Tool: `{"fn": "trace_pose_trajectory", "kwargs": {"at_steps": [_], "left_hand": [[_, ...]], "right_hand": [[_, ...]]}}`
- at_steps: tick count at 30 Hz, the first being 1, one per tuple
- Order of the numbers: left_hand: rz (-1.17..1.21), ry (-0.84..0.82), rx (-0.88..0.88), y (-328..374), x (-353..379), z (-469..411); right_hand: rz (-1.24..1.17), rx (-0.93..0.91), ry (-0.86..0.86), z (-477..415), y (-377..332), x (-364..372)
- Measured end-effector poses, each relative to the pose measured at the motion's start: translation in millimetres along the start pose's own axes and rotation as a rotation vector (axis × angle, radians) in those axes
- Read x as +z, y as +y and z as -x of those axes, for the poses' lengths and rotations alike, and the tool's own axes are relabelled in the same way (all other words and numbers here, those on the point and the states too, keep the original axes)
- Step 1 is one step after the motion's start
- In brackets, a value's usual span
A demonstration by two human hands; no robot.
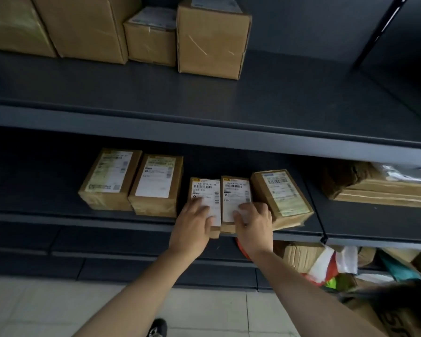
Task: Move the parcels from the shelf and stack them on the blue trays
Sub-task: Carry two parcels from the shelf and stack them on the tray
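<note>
Head view: left hand [195,223], right hand [253,223] seemingly flat atop small parcels [206,190]; bigger boxes [156,181] flank them.

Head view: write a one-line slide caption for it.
At the shelf, left hand rests on the left slim parcel, right hand on the right slim parcel.

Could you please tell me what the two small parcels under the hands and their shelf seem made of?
Small parcels: brown cardboard, matte, with white paper labels. Shelf: probably painted metal, dark grey, smooth, with a thin folded front lip.
</note>
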State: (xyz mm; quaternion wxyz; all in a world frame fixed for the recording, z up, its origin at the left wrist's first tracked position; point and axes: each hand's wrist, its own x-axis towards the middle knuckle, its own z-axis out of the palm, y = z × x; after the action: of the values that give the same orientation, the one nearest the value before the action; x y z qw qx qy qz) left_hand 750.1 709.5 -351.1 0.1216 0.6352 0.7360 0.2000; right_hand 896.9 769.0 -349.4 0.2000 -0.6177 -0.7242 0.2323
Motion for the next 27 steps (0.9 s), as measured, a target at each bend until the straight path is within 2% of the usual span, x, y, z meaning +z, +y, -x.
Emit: {"fn": "trace_pose_trajectory", "kwargs": {"at_steps": [4,7,10,13,21,27], "left_hand": [[0.234,0.152,-0.276,8,11,7],[0.442,0.159,-0.505,13,21,9],[0.525,0.138,-0.625,9,26,6],[0.608,0.163,-0.650,5,23,11],[0.812,0.258,-0.600,27,-3,60],[0.891,0.375,-0.492,31,-44,103]], "right_hand": [[-0.155,0.238,-0.092,-1,9,4],[-0.321,0.349,-0.225,-2,15,5],[-0.465,0.406,-0.234,1,16,4],[-0.629,0.383,-0.224,8,10,0],[-0.877,0.132,-0.164,41,5,-19],[-0.830,-0.027,-0.146,64,-22,-35]]}}
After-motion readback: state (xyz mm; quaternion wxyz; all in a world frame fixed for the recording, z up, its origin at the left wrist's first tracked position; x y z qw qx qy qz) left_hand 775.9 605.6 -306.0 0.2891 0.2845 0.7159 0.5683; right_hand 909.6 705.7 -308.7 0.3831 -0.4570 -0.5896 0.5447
